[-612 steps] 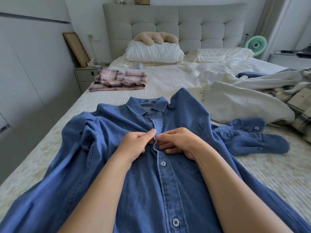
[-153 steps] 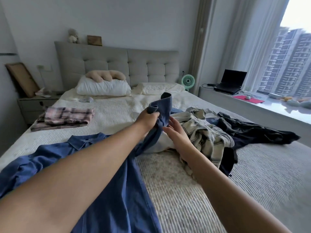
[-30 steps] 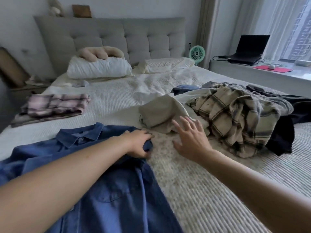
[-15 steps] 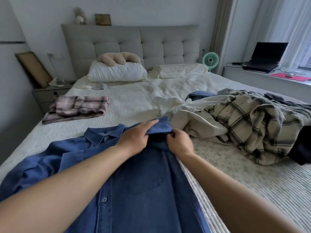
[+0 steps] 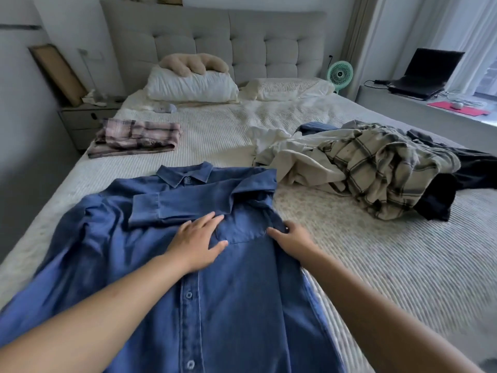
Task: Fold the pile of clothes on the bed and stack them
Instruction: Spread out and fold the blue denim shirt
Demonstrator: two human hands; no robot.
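A blue denim shirt (image 5: 236, 305) lies buttoned and face up on the bed (image 5: 390, 265), its right sleeve folded across the chest. My left hand (image 5: 197, 242) presses flat on the chest below that sleeve, fingers straight. My right hand (image 5: 291, 235) rests on the shirt's right edge by the pocket, fingers lightly curled at the fabric. A folded pink plaid garment (image 5: 135, 137) lies at the far left. An unfolded pile (image 5: 371, 168) of cream, plaid and black clothes sits at the right.
Pillows (image 5: 192, 83) and a padded headboard stand at the far end. A nightstand (image 5: 86, 122) is at the left, a small green fan (image 5: 340, 74) and a laptop (image 5: 427, 74) on the ledge at the right.
The right sleeve, which I was holding up by the shoulder, now lies folded across the chest. Both hands have moved down onto the shirt body.
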